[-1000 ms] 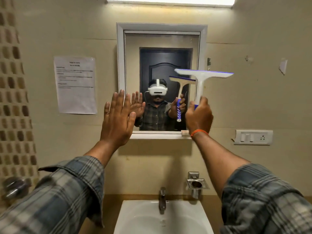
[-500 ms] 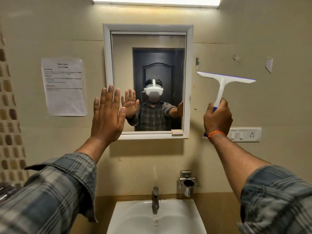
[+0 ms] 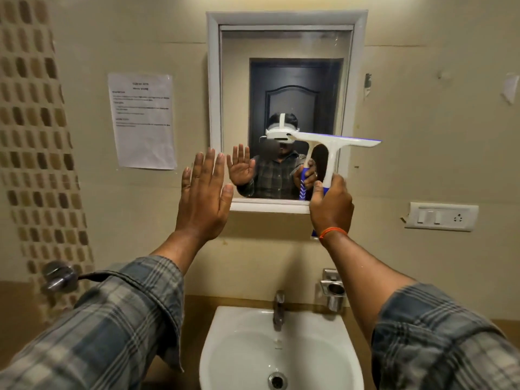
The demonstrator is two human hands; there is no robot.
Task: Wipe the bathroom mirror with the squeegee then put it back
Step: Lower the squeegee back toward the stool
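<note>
My right hand (image 3: 331,205) is wrapped round the blue-and-white handle of the squeegee (image 3: 334,149), holding it upright with the blade level across the lower right part of the mirror (image 3: 284,80); whether the blade edge touches the glass I cannot tell. An orange band (image 3: 333,232) circles that wrist. My left hand (image 3: 203,197) is raised flat, fingers straight and spread, palm toward the wall just left of the mirror's bottom corner, holding nothing.

The mirror has one white frame on a beige wall. Left of it hangs one printed paper notice (image 3: 142,121), and beyond that runs a strip of mosaic tiles (image 3: 36,122). On the right sits one switch plate (image 3: 441,216). Below are one white basin (image 3: 278,353) with one tap (image 3: 278,309), and one metal cup holder (image 3: 333,289).
</note>
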